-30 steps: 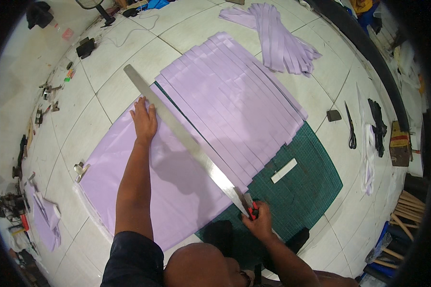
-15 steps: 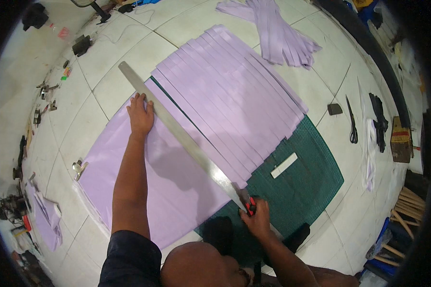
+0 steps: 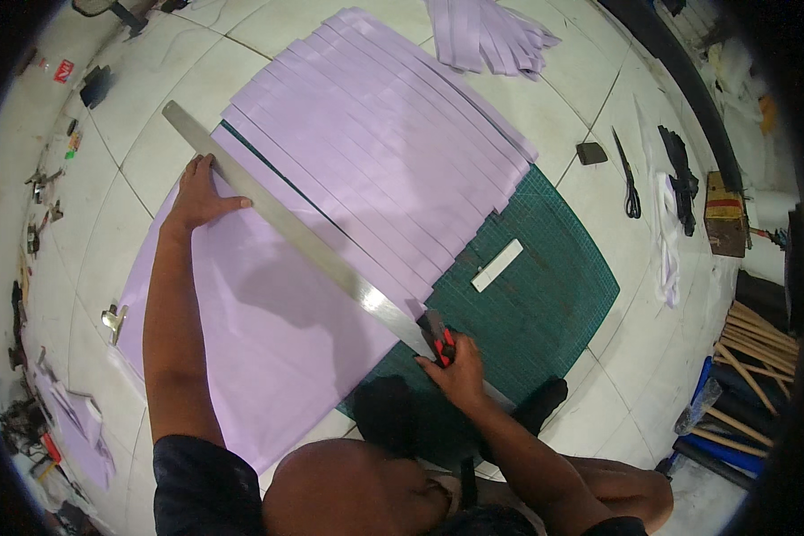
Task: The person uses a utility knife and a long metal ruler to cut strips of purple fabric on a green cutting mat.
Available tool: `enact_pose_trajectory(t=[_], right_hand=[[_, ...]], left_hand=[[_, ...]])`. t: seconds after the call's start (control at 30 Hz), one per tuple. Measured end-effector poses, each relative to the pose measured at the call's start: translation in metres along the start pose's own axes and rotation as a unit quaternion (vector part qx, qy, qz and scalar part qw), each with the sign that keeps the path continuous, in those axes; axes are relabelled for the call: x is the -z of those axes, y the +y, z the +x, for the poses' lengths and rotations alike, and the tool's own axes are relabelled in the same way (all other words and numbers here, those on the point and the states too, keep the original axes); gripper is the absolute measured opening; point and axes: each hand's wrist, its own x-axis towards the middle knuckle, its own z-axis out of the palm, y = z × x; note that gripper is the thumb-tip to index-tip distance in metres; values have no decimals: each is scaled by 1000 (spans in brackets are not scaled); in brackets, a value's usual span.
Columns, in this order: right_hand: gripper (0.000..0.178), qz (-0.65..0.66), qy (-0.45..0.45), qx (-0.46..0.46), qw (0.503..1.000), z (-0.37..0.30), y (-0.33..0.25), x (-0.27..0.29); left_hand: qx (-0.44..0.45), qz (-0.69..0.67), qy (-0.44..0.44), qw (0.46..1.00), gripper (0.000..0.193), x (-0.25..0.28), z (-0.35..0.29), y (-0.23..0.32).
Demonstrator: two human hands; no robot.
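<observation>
A long metal ruler lies slantwise over a lilac sheet. My left hand rests by the ruler's far part, fingers spread, with the thumb stretched along its edge. My right hand is closed round a red-and-black cutter knife at the ruler's near end; the blade cannot be made out. Beyond the ruler, several cut lilac strips lie side by side and overlapping. A narrow gap with green showing separates them from the sheet. Underneath is a green cutting mat.
A white bar-shaped piece lies on the mat. A metal clip grips the sheet's left edge. To the right on the tiles are black scissors and a small dark block. More lilac strips lie at the far side.
The whole view has shifted, so everything sits further left and higher. My left thumb has spread away from the fingers along the ruler. The cutter knife stays in my right hand.
</observation>
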Motion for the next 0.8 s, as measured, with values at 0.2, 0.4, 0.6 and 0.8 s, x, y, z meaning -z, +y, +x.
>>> enact_pose_trajectory(t=[0.2, 0.4, 0.6, 0.8], right_hand=[[62, 10, -2, -41, 999, -1, 1, 0], [58, 7, -9, -48, 999, 5, -12, 12], [43, 29, 145, -108, 983, 61, -8, 47], [35, 108, 243, -96, 959, 123, 56, 96]], left_hand=[[27, -13, 5, 1000, 128, -2, -5, 15], [21, -16, 5, 1000, 128, -4, -2, 11], [25, -10, 9, 1000, 127, -1, -7, 5], [9, -17, 12, 1000, 128, -1, -5, 12]])
